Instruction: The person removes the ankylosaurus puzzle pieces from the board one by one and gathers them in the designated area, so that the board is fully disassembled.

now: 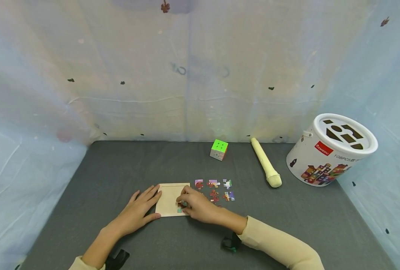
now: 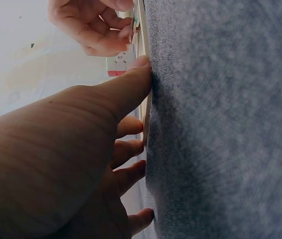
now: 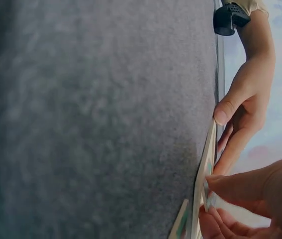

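A pale wooden puzzle board lies flat on the dark grey table. Along its left edge rests my left hand, fingers spread, with fingertips and thumb touching the frame. Over the board's lower right part, my right hand pinches a small jigsaw piece between thumb and fingers. The piece is tilted, close over the board in the right wrist view. Part of a colourful picture shows under the right fingers, which hide the rest of it. Several loose jigsaw pieces lie right of the board.
A speed cube with a green top stands at the back. Right of it lies a pale yellow toy microphone. A large white block bucket with a shape-hole lid stands at the far right. Pale sheeting hangs behind the table.
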A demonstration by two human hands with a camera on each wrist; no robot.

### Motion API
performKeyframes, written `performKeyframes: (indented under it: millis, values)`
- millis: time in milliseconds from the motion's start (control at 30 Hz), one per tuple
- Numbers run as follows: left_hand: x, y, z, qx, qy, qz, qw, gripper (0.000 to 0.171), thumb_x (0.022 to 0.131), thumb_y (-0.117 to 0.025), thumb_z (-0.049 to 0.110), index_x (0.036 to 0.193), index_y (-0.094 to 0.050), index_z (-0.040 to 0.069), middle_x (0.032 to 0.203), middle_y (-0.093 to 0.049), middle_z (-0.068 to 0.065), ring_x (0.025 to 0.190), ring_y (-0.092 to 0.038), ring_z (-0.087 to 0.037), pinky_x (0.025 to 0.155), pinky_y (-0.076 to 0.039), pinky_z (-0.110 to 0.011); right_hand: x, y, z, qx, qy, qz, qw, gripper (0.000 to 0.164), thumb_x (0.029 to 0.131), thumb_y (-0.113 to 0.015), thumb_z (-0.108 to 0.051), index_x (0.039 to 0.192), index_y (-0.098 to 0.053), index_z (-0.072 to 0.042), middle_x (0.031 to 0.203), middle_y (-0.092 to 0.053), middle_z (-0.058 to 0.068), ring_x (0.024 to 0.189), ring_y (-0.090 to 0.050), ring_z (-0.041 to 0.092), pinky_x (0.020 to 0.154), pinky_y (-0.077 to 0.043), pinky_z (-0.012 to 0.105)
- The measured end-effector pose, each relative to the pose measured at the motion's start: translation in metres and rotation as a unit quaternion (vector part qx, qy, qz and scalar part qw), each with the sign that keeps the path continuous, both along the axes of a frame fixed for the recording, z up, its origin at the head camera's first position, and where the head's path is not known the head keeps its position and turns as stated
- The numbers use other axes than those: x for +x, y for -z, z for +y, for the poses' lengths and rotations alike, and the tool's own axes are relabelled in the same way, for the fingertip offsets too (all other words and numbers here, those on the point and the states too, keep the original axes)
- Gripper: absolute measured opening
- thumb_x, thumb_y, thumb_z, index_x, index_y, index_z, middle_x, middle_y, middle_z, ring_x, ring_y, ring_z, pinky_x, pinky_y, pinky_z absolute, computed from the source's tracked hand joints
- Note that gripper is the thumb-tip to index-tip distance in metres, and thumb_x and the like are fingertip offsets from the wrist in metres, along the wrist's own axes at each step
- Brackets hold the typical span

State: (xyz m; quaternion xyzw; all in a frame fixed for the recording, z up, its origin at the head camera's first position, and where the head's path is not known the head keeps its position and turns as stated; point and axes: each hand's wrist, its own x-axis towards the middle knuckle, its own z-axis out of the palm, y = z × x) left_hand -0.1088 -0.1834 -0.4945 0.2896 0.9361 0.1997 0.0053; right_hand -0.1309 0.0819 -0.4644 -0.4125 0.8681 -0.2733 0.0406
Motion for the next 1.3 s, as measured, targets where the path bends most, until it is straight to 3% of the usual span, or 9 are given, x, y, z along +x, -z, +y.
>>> performKeyframes:
  millis: [267, 467, 700, 900, 1067, 1300]
  values:
    - [0.000, -0.001, 0.000, 0.005, 0.000, -0.003, 1.0000, 0.075, 0.090, -0.072, 0.038, 0.150, -0.043, 0.003, 0.160, -0.030, -0.015, 0.145, -0.030, -0.038, 0.109, -0.021, -0.069, 0.000, 0.000, -0.004, -0.005, 0.009, -0.001, 1.000, 0.020, 0.083, -0.080, -0.001, 0.102, -0.075, -0.004, 0.098, -0.056, 0.005, 0.085, -0.054, 0.013, 0.075, -0.045, 0.015]
    - [0.000, 0.000, -0.001, 0.006, 0.002, -0.005, 1.0000, 0.076, 0.090, -0.072, 0.038, 0.150, -0.043, 0.002, 0.160, -0.030, -0.016, 0.146, -0.029, -0.039, 0.109, -0.020, -0.069, 0.002, 0.002, -0.003, -0.004, 0.013, -0.006, 1.000, 0.022, 0.085, -0.078, -0.003, 0.107, -0.074, -0.009, 0.096, -0.061, 0.002, 0.083, -0.056, 0.009, 0.071, -0.044, 0.013]
    - [0.000, 0.001, -0.001, 0.009, 0.001, -0.007, 0.9999, 0.075, 0.091, -0.072, 0.038, 0.150, -0.043, 0.003, 0.161, -0.029, -0.015, 0.146, -0.029, -0.038, 0.109, -0.020, -0.070, -0.001, 0.000, 0.003, -0.073, -0.011, -0.013, 0.997, 0.022, 0.091, -0.068, 0.006, 0.109, -0.072, -0.004, 0.097, -0.067, 0.003, 0.088, -0.063, 0.011, 0.075, -0.049, 0.016]
    - [-0.001, 0.000, 0.000, 0.008, 0.001, -0.010, 0.9999, 0.075, 0.091, -0.071, 0.040, 0.151, -0.042, 0.004, 0.161, -0.029, -0.014, 0.147, -0.028, -0.038, 0.109, -0.019, -0.070, -0.008, -0.007, 0.028, -0.101, 0.023, -0.011, 0.995, 0.019, 0.090, -0.068, 0.007, 0.107, -0.072, -0.002, 0.094, -0.067, 0.004, 0.075, -0.054, 0.009, 0.066, -0.046, 0.018]
    - [-0.001, 0.000, -0.001, 0.012, 0.003, -0.009, 0.9999, 0.075, 0.091, -0.071, 0.039, 0.151, -0.042, 0.003, 0.161, -0.029, -0.015, 0.146, -0.028, -0.038, 0.109, -0.019, -0.070, -0.011, -0.012, 0.055, -0.098, 0.053, -0.056, 0.992, 0.016, 0.091, -0.069, 0.005, 0.105, -0.069, -0.002, 0.093, -0.064, 0.004, 0.069, -0.046, 0.008, 0.062, -0.043, 0.022]
    - [0.000, 0.002, -0.001, 0.013, 0.006, -0.004, 0.9999, 0.076, 0.091, -0.072, 0.039, 0.151, -0.042, 0.002, 0.161, -0.029, -0.015, 0.146, -0.028, -0.038, 0.109, -0.020, -0.070, -0.012, -0.015, 0.099, -0.069, 0.041, -0.116, 0.990, 0.016, 0.092, -0.067, 0.006, 0.104, -0.068, -0.004, 0.094, -0.066, 0.006, 0.069, -0.048, 0.009, 0.064, -0.045, 0.025]
